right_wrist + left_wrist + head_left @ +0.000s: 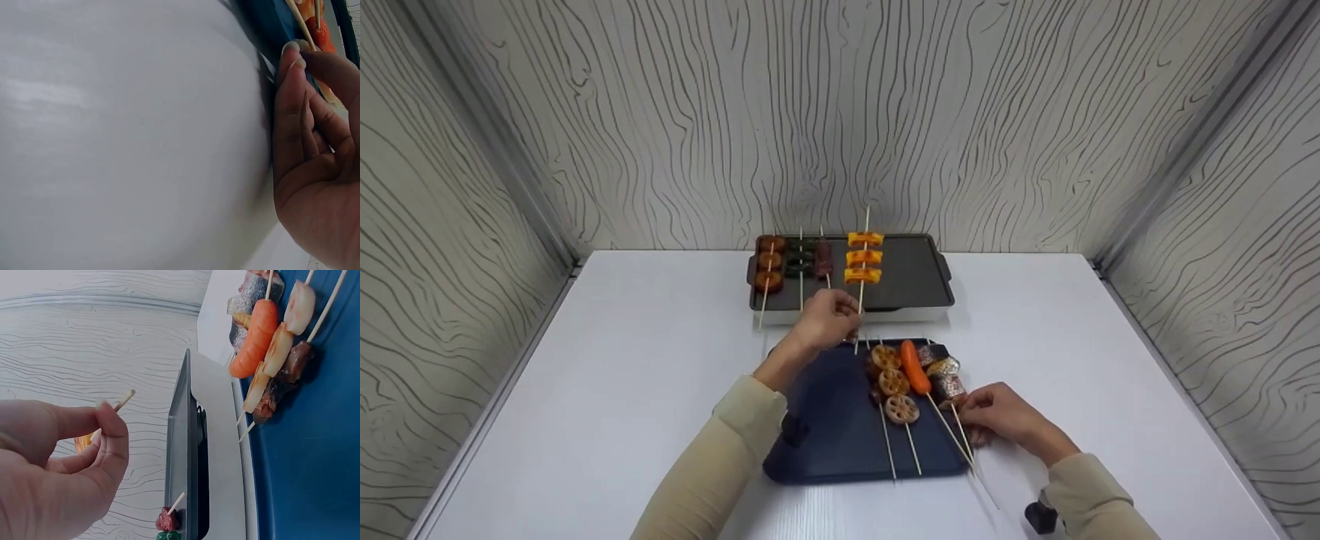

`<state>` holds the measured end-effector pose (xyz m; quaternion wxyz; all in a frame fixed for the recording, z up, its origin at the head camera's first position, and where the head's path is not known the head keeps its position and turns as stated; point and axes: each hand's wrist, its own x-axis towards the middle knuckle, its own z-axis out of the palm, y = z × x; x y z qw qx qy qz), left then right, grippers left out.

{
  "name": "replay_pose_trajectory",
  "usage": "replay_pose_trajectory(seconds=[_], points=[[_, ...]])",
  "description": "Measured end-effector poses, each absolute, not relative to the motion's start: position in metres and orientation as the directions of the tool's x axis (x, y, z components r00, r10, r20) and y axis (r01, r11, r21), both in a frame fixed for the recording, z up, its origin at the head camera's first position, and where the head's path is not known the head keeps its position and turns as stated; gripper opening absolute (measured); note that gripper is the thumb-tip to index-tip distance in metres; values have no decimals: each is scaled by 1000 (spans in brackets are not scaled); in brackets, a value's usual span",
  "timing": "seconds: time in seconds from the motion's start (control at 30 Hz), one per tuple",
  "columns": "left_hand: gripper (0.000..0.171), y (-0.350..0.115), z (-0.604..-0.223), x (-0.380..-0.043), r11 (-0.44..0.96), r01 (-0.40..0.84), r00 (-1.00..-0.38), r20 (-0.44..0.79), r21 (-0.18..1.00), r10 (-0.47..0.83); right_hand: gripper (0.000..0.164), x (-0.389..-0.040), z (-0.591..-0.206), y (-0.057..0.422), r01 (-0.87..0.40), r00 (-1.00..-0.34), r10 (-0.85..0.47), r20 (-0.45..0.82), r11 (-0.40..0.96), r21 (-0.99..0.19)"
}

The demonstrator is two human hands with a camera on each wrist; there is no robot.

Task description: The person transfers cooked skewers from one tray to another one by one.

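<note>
By grill (pixel 911 270), L grip (pixel 826 319) pinched closed on yellow skewer (pixel 863 257), R grip (pixel 1001 415) nr fish skewer (pixel 948 386), hold unclear

White table (pixel 660 337): dark griddle (pixel 911 274) behind, blue tray (pixel 829 435) before it.

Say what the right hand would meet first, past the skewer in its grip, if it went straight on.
Past the fish skewer, the right hand would probably meet the orange sausage first, though depth is hard to judge.
</note>
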<state>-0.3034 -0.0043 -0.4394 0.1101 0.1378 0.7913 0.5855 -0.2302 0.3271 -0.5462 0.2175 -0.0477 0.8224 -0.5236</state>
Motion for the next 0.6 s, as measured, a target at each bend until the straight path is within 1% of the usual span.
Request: replay_pose_trajectory(seconds=[0.23, 0.6], points=[[12, -13, -442, -285, 240, 119, -911, 9, 963, 412, 16, -229, -545, 329, 145, -903, -309, -298, 434, -889], [7, -19, -466, -262, 168, 79, -885, -9, 983, 466, 16, -228, -546, 329, 152, -903, -303, -303, 435, -887]])
